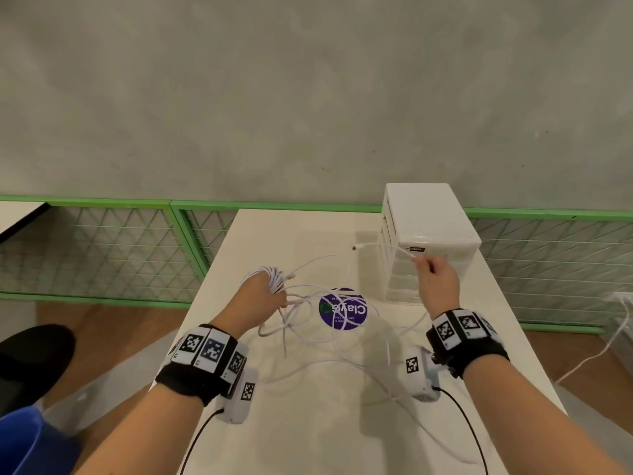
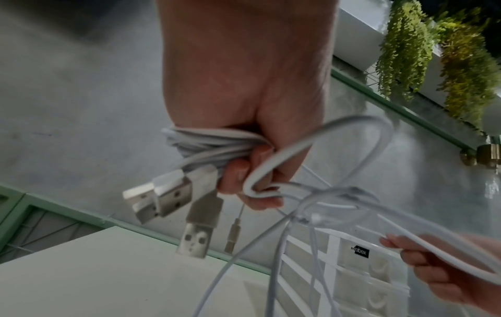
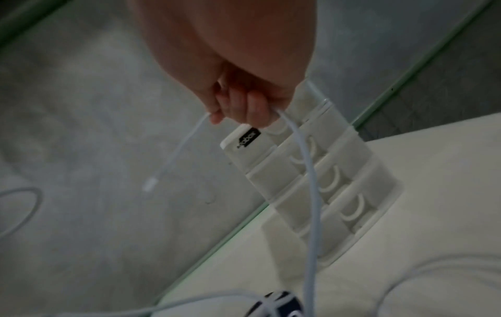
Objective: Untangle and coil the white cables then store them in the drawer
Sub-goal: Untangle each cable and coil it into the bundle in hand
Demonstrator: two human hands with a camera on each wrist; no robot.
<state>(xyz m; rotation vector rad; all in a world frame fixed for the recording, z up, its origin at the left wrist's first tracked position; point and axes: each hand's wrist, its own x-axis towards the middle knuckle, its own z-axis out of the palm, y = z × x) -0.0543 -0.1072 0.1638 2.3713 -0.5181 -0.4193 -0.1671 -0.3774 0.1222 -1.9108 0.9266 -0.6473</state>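
Pulling with the right hand (image 1: 438, 279), pinching one strand, risked tightening the snarl beside the left hand (image 1: 263, 289), which clutched the coiled white cables (image 1: 274, 277).

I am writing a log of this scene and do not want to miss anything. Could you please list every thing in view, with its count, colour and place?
cables: several, white, tangled over the table; part coiled in the left hand, one end held up by the right hand
USB plugs: three, white and metal, hanging below the left hand
drawer unit: one, white, far right of the table, drawers closed
sticker: one, purple, round, table centre
table: one, white
fence: green, behind the table
left hand: grips the coil
right hand: pinches a cable
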